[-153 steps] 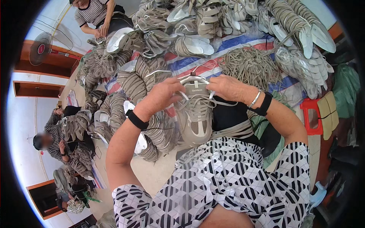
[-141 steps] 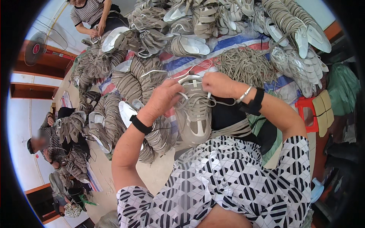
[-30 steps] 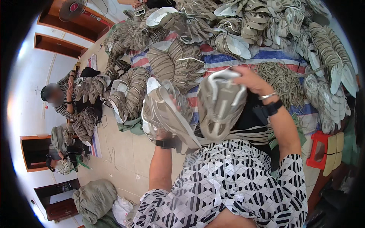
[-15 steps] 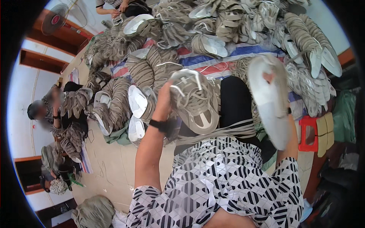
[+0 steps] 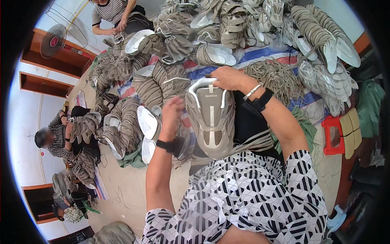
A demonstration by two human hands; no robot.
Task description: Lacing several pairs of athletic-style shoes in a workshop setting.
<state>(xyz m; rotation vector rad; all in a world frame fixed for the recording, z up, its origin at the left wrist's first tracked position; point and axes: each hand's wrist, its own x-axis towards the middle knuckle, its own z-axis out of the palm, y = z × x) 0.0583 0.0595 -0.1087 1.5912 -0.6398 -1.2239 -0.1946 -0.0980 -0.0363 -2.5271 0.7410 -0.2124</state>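
Observation:
A taupe sneaker upper (image 5: pixel 211 118) with a white collar lining lies on my lap, toe toward me and tongue facing up. No lace shows in it. My right hand (image 5: pixel 229 78) grips its collar at the far end, fingers curled over the rim. Left of the upper, my left hand (image 5: pixel 172 112) is raised and apart from it, its fingers smeared by motion. Several flat taupe shoelaces (image 5: pixel 260 140) stretch across my dark-clad thigh. Beyond my right wrist spreads a heap of loose laces (image 5: pixel 274 77).
Stacked uppers (image 5: pixel 154 87) cover much of the striped sheet (image 5: pixel 258 56) ahead. More uppers (image 5: pixel 148 122) stand close by my left hand. At right are a red plastic stool (image 5: pixel 333 136) and a green bag (image 5: pixel 369 110). Other people (image 5: pixel 57 138) work at left and far left.
The laced upper has left my left hand and is no longer seen. The upper from my right hand has come to my lap, top side up. My right hand has moved left to its collar.

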